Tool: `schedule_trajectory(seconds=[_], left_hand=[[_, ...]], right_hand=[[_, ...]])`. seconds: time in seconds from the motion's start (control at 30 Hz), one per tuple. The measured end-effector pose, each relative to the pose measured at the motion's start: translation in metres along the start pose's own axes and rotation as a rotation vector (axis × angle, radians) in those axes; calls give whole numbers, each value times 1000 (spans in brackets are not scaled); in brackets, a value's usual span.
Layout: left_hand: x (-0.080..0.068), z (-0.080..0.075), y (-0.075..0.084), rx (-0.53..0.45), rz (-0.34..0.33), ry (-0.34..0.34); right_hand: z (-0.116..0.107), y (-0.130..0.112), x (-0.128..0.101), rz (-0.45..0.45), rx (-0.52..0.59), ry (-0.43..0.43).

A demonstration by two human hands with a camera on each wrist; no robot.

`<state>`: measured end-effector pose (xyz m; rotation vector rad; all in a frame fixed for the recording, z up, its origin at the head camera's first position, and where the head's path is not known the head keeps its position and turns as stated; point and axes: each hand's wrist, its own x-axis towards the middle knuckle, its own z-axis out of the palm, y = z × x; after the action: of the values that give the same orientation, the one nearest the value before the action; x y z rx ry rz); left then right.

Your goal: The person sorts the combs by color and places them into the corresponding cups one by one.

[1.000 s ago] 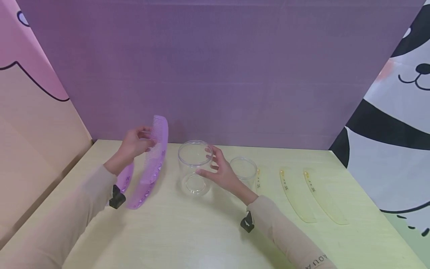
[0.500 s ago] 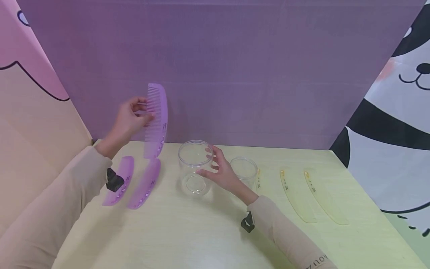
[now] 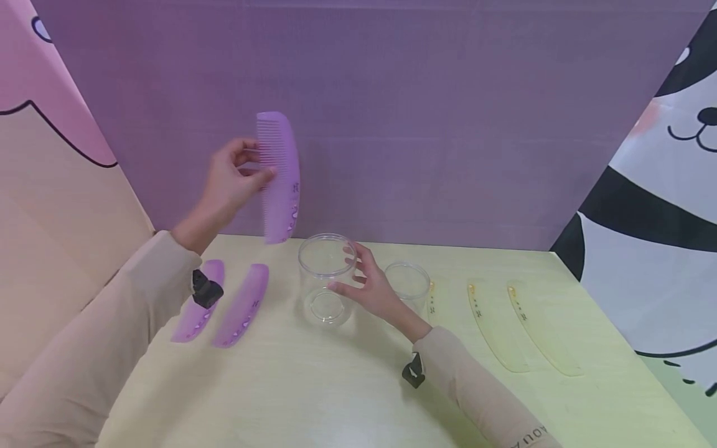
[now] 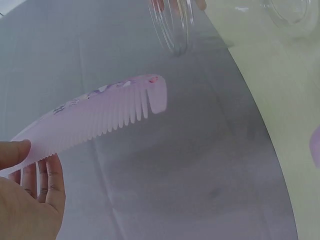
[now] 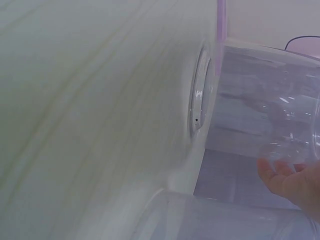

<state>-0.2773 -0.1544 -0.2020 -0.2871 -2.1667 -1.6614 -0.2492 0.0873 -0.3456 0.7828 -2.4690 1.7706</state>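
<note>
My left hand [image 3: 256,165] pinches a purple comb [image 3: 282,177] by its teeth edge and holds it upright in the air, above and left of a large clear jar [image 3: 323,283]. In the left wrist view the comb [image 4: 100,117] sticks out from my thumb and fingers [image 4: 47,185], with the jar [image 4: 172,25] beyond. My right hand [image 3: 348,272] wraps the jar's right side, thumb in front and fingers behind. The right wrist view shows the jar [image 5: 260,100] close up with my fingertips [image 5: 292,182] against it.
Two more purple combs [image 3: 196,314] [image 3: 243,305] lie on the pale table [image 3: 336,386] at the left. A smaller clear jar [image 3: 407,283] stands right of my right hand. Yellow translucent combs [image 3: 493,323] [image 3: 540,326] lie at the right. A purple wall [image 3: 426,124] backs the table.
My left hand has lifted the purple comb off the table, up and a little to the right, toward the space over the large jar. The right hand has stayed on the jar.
</note>
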Motion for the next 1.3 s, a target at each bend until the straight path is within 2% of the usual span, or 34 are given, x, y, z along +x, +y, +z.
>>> schedule_trajectory(seconds=[0.47,0.67,0.83,1.13,1.3], left_hand=[[-7,33,0,-80,65,-52],[-11,45,-9,-117,63,-93],[-18,52,-19,-100,49,-132],[-29,64,-39,-72,82,-169],[-34,68,-46,-74,59,-194]], right_hand=[[-1,0,0,11,4,-5],[-2,0,-1,10,13,-7],[-1,-1,-1,-1,11,-13],[-1,0,0,-27,20,-18],[-1,0,0,-21,20,-17]])
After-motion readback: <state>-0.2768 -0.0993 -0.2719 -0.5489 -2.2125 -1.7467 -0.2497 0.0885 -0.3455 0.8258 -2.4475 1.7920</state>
